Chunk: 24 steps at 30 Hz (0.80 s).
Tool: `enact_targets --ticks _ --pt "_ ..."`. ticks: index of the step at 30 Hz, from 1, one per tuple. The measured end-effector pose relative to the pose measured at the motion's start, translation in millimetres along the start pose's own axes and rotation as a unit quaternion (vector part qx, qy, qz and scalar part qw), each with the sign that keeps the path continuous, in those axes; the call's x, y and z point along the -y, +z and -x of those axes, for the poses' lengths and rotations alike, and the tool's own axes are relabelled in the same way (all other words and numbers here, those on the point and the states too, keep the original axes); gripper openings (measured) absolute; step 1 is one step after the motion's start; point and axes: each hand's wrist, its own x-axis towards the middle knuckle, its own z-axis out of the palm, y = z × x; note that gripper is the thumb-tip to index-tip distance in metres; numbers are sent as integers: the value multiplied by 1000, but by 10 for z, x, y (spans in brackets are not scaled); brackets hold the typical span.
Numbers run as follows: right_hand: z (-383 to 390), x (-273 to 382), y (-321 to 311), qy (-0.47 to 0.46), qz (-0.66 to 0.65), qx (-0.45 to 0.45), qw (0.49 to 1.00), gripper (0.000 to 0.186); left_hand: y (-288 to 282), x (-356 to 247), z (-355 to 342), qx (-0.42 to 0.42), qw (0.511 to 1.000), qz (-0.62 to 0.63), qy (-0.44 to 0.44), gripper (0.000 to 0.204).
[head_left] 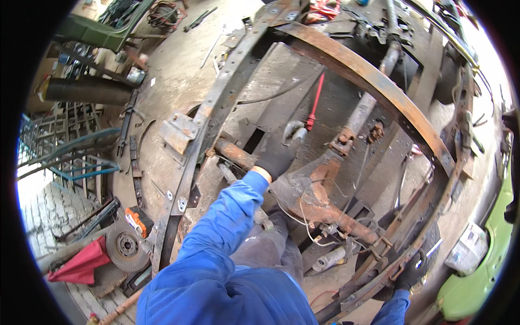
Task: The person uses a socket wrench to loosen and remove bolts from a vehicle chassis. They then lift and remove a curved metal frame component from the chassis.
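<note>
Concrete floor (176, 59), rusty chassis (389, 85), gloved left hand (280, 153)

There are two gloved hands (279, 154) (411, 271), one red rod (318, 95), one arched crossbeam (379, 81).

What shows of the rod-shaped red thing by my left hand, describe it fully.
The rod-shaped red thing has a long, slim shaft and a thicker, irregular lower end; its material is unclear. It slants up and rightward in the picture, its upper end near the rusty curved crossbeam. Its lower end is beside the gloved left hand; whether they touch is unclear.
</note>
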Motion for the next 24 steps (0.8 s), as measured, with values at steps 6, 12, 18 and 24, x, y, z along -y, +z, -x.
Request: enact_targets --ticks 6,12,18,24 --pt "58 239 -51 -110 70 -31 991 26 639 -897 -120 88 947 -128 281 34" --pt "-3 401 -77 -80 103 -30 991 18 2121 -1663 -662 177 828 -196 494 59" --pt "-15 435 -127 -88 115 -38 989 17 3419 -2073 -1309 297 713 -468 430 81" --pt "-16 400 -122 -98 115 -47 987 17 3758 -1906 -1522 326 720 -492 364 52"
